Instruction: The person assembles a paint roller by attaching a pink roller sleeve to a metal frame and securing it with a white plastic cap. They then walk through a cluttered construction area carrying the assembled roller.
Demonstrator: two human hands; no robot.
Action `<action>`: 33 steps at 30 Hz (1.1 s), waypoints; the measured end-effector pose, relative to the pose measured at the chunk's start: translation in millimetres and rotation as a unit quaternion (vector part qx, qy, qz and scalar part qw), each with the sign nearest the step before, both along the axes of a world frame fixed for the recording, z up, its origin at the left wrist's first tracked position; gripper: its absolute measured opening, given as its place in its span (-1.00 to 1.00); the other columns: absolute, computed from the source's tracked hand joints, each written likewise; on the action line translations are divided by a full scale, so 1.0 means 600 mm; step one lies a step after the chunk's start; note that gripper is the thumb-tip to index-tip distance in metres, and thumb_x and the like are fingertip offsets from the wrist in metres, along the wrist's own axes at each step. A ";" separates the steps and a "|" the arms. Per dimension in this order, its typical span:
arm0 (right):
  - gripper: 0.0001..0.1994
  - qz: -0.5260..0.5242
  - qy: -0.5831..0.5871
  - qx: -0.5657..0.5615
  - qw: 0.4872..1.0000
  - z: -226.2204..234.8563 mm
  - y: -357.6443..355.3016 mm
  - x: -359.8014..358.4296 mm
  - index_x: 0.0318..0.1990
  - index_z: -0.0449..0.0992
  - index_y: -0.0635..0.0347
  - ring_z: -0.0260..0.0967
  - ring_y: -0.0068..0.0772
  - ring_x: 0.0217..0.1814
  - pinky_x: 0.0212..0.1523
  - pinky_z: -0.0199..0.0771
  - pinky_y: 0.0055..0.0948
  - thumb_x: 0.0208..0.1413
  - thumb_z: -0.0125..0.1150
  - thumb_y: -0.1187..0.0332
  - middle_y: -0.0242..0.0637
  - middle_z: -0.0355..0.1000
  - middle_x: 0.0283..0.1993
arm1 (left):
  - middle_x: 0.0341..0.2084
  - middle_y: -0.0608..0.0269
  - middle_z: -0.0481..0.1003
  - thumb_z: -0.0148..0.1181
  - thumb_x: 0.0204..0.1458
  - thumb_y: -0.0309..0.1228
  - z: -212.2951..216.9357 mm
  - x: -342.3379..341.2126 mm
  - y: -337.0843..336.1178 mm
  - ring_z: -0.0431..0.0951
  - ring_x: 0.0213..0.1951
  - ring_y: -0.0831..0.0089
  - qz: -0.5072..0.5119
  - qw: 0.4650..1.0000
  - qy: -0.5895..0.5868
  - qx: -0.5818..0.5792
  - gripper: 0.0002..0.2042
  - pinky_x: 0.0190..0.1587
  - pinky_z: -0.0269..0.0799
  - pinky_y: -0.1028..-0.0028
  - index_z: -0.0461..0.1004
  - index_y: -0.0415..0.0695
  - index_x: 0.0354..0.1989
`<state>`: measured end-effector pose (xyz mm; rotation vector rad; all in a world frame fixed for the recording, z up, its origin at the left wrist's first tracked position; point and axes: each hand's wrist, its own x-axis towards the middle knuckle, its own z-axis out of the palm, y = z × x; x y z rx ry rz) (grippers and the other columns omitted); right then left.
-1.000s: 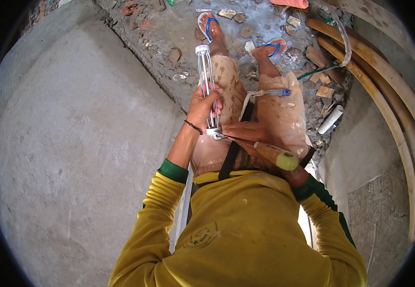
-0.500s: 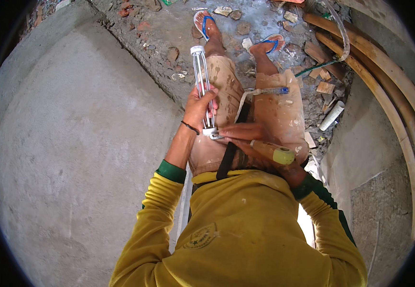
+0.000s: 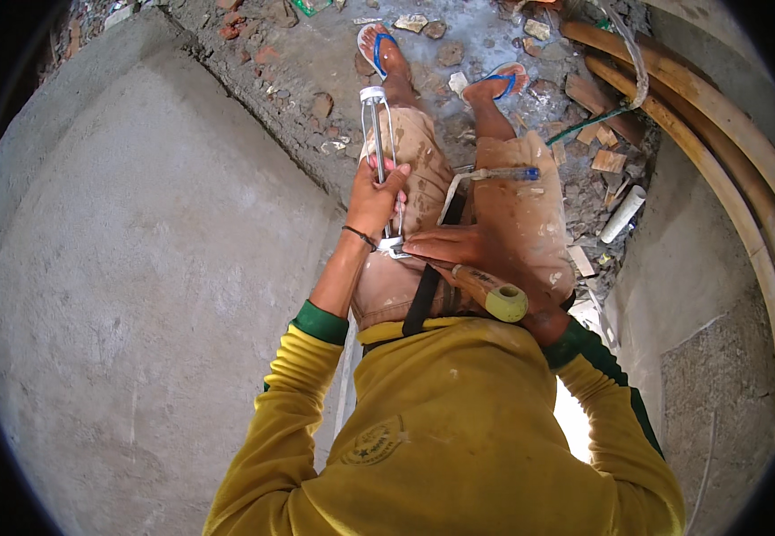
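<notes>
Head view: you're standing w/ a rough cement wall on your left, looking straight down past your yellow shirt at your legs and the rubble floor. Your left hand is wrapping its fingers tight round a metal frame tool, a skeleton-type gun w/ thin rods and a round end cap pointing toward your feet; it's lying along your left thigh, just right of the wall's edge. Your right hand is reaching across at waist level, fingers flat and pressed together, tips touching the tool's rear end by the left wrist; can't tell if it's actually pinching anything there. A wooden handle w/ a pale green butt is sitting under your right forearm, sticking out toward your right; can't tell what's holding it. A second tool w/ a blue grip is lying across your right thigh, on the stained shorts. A black strap is hanging down at your waist. Both feet are in blue-strap sandals on the floor. Off to the right, curved timber strips are leaning along the far wall, and a short white pipe is lying in the debris, well apart from your hands.
</notes>
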<state>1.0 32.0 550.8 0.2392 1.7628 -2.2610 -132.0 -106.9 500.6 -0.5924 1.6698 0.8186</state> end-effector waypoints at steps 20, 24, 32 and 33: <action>-0.63 -0.038 0.004 0.026 0.999 -0.009 -0.027 0.024 0.08 0.41 0.29 0.39 -0.15 0.12 0.06 0.40 -0.36 0.07 0.05 0.50 -0.09 0.41 0.07 | -0.66 0.31 0.37 0.22 0.09 -0.37 -0.007 0.002 -0.014 0.53 -0.62 0.43 0.081 0.995 -0.054 0.024 -0.78 -0.61 0.50 0.50 0.28 -0.09 -0.23; -0.63 -0.062 -0.024 0.050 0.997 -0.002 -0.032 0.017 -0.01 0.49 0.25 0.48 -0.17 -0.01 -0.03 0.51 -0.35 -0.04 0.22 0.62 -0.12 0.48 -0.02 | -0.61 0.23 0.38 0.19 0.11 -0.40 -0.010 0.002 -0.012 0.59 -0.52 0.31 0.103 0.993 -0.055 0.030 -0.79 -0.56 0.57 0.45 0.28 -0.16 -0.22; -0.74 -0.128 -0.023 0.035 0.991 -0.017 -0.046 0.029 -0.09 0.53 0.25 0.50 -0.22 -0.08 -0.07 0.52 -0.39 0.01 0.22 0.54 -0.13 0.51 -0.09 | -0.61 0.22 0.40 0.19 0.12 -0.36 -0.013 0.006 -0.009 0.60 -0.51 0.26 0.123 0.990 -0.063 0.033 -0.77 -0.56 0.57 0.40 0.28 -0.19 -0.22; -0.73 -0.101 -0.025 0.026 0.994 -0.013 -0.041 0.029 -0.07 0.52 0.25 0.50 -0.23 -0.07 -0.06 0.51 -0.39 0.03 0.20 0.54 -0.14 0.51 -0.09 | -0.62 0.23 0.40 0.20 0.11 -0.35 -0.016 0.002 -0.013 0.59 -0.52 0.27 0.117 0.990 -0.065 0.034 -0.76 -0.56 0.57 0.40 0.29 -0.18 -0.22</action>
